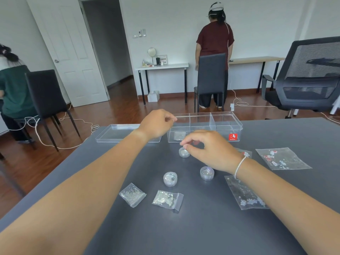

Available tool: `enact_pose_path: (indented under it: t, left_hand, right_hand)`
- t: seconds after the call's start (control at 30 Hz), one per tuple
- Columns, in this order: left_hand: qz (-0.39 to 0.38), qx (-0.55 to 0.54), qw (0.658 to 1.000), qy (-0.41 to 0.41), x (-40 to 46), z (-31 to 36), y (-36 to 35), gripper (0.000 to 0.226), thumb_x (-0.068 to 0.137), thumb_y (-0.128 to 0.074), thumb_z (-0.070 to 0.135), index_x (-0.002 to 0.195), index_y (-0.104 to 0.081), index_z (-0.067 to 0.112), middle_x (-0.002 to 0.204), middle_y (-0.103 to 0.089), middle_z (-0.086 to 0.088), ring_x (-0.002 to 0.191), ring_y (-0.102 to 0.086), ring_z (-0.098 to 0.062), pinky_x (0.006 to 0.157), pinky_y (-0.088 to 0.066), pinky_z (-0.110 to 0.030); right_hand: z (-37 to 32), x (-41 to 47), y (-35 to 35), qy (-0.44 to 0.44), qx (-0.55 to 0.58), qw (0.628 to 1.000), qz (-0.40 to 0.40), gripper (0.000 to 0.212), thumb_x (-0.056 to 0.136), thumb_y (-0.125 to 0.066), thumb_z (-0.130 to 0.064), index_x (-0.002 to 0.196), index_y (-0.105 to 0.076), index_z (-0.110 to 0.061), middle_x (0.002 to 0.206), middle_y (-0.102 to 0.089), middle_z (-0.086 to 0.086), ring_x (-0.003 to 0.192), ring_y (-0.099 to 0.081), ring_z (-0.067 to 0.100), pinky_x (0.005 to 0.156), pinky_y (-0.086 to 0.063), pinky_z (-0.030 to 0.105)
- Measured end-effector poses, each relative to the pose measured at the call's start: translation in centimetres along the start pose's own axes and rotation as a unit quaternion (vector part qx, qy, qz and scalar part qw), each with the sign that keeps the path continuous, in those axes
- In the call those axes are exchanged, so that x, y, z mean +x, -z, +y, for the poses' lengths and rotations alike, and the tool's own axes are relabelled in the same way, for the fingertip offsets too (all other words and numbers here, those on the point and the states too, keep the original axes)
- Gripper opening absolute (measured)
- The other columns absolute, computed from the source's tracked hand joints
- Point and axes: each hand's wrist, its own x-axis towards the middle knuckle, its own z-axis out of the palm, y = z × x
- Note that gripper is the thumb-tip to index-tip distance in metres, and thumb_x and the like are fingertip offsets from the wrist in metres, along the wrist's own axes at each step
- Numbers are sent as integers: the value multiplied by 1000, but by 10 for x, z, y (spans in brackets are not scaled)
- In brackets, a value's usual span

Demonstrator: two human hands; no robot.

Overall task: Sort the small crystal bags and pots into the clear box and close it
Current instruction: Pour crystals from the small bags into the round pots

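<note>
The clear box (pixel 205 127) lies with its long axis running left to right along the far edge of the grey desk (pixel 211 227), open side up, split by dividers into three compartments, a red label facing the camera at its right end. Its lid (pixel 117 133) lies flat just to its left, long axis the same way, partly covered by the left wrist. A small bag shows dimly through the wall of the left compartment.

The right forearm hides most of one bag (pixel 244 153) and the upper end of the long bag (pixel 245 193). A wider bag (pixel 282 159) with red and pale pieces lies further right.

The left hand (pixel 156 123) hangs over the left compartment, fingers curled and pinched; whether it holds anything I cannot tell. The right hand (pixel 207 147) arches over the far pot (pixel 184 152), thumb and forefinger pinching its rim. Two more pots (pixel 170 179) (pixel 207 173) stand nearer, with two small bags (pixel 132 194) (pixel 167 200) in front
</note>
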Motion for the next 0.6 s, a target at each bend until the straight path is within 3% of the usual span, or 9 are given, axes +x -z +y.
enact_pose_path:
  t: [0.1, 0.2, 0.27, 0.4, 0.5, 0.6]
  left_hand:
    - [19, 11, 999, -35, -12, -4, 2, 23, 89, -50, 21, 100, -70, 22, 103, -62, 3, 94, -57, -12, 85, -44, -26]
    - [36, -10, 998, -58, -29, -7, 8, 21, 88, -52, 19, 99, -70, 22, 95, -59, 7, 72, -52, 13, 65, -34, -2]
    - [41, -32, 996, -67, -43, -8, 14, 21, 87, -53, 17, 99, -70, 20, 94, -59, 5, 59, -48, 18, 60, -32, 2]
    - [29, -48, 997, -59, -71, -9, 27, 20, 86, -55, 18, 97, -70, 24, 93, -61, 8, 57, -46, 3, 59, -34, -3]
    - [1, -57, 997, -43, -94, -10, 32, 19, 86, -56, 20, 97, -69, 29, 92, -63, 11, 65, -45, -13, 63, -37, -13]
    - [-38, -82, 995, -32, -117, -11, 37, 17, 85, -59, 22, 95, -69, 32, 91, -65, 14, 73, -51, -23, 60, -35, -8]
  right_hand:
    - [-4, -2, 0, 5, 7, 1000, -2, 13, 85, -56, -23, 89, -69, -24, 86, -63, -14, 78, -50, -13, 72, -34, -3]
    - [-11, -4, -2, 24, 14, 1000, -10, 13, 85, -57, -22, 90, -69, -23, 83, -62, -16, 76, -51, -14, 72, -34, -3]
    - [-16, -6, -5, 35, 22, 999, -19, 14, 84, -57, -21, 90, -70, -22, 81, -60, -20, 76, -51, -17, 73, -34, -3]
    - [-25, -10, -9, 52, 29, 997, -43, 13, 83, -59, -22, 90, -70, -24, 80, -59, -25, 80, -52, -13, 75, -36, 1]
    - [-33, -14, -10, 55, 34, 995, -77, 11, 81, -62, -25, 90, -69, -28, 85, -66, -16, 83, -56, 3, 80, -44, 17]
    - [-41, -19, -10, 72, 32, 989, -128, 12, 79, -64, -28, 90, -68, -30, 84, -64, -12, 76, -55, 10, 75, -47, 24]
